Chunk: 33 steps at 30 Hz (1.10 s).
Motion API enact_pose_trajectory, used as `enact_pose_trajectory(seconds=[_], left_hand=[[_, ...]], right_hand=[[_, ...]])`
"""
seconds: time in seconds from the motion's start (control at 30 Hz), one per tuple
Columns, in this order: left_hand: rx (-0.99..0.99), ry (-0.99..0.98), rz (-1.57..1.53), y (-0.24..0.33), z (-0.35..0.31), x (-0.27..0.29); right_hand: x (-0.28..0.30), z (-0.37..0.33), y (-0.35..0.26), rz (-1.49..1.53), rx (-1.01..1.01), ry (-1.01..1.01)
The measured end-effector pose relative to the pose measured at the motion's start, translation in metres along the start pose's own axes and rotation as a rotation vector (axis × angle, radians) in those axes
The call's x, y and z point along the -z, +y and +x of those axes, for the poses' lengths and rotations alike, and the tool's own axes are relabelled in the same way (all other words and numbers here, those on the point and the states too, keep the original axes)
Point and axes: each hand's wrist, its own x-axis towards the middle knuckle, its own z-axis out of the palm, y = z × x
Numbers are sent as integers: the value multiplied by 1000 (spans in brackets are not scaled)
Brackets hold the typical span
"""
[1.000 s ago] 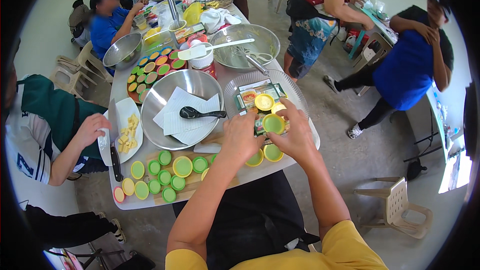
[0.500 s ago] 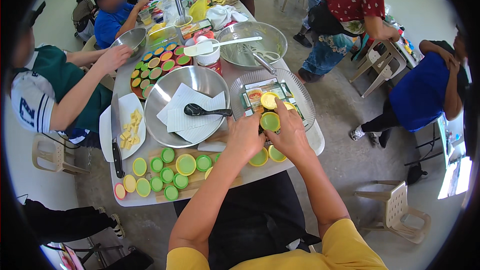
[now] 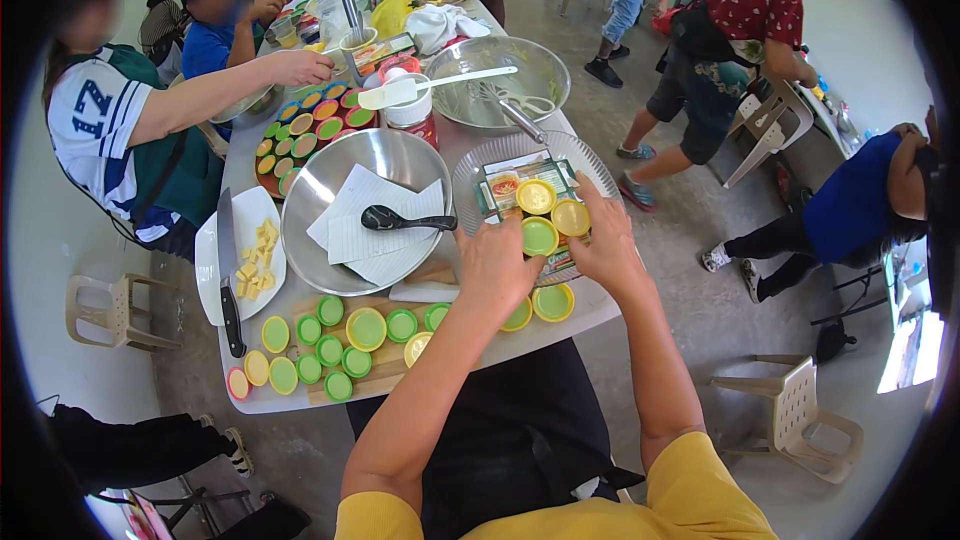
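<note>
Three yellow-rimmed cups sit close together on a printed carton [image 3: 500,187] inside a clear ridged tray [image 3: 590,153]. Pale yellow filling shows in the far cup [image 3: 536,197] and the right cup [image 3: 571,218]; the near cup [image 3: 540,237] holds green. My left hand [image 3: 497,265] is at the near-left side of the group, fingers apart, its thumb by the green-filled cup. On the other side, my right hand [image 3: 608,245] has thumb and fingers spread around the right cup. Both hands look open, though some fingertips are hidden.
Several green and yellow cups [image 3: 366,329] stand on a wooden board along the near edge. A steel bowl [image 3: 300,225] holds papers and a black spoon [image 3: 405,221]. Left lies a plate [image 3: 208,275] with a knife [image 3: 229,270]. A co-worker's arm [image 3: 215,90] reaches across.
My right hand has shifted right, uncovering the right-hand cup. The green-filled cup rests beside the other two. The co-worker at left has stretched an arm over the table.
</note>
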Motion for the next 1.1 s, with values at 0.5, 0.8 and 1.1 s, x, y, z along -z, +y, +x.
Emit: enact_pose_trajectory(seconds=[0.5,0.8,1.1], left_hand=[[-34,50,-23,4,-3,4],[-137,247,-177,-3,-43,17],[-171,246,-232,7,-96,26]], right_hand=[[28,-15,-1,-43,95,117],[27,-106,-32,200,-2,14],[14,-116,-29,205,-6,-61]])
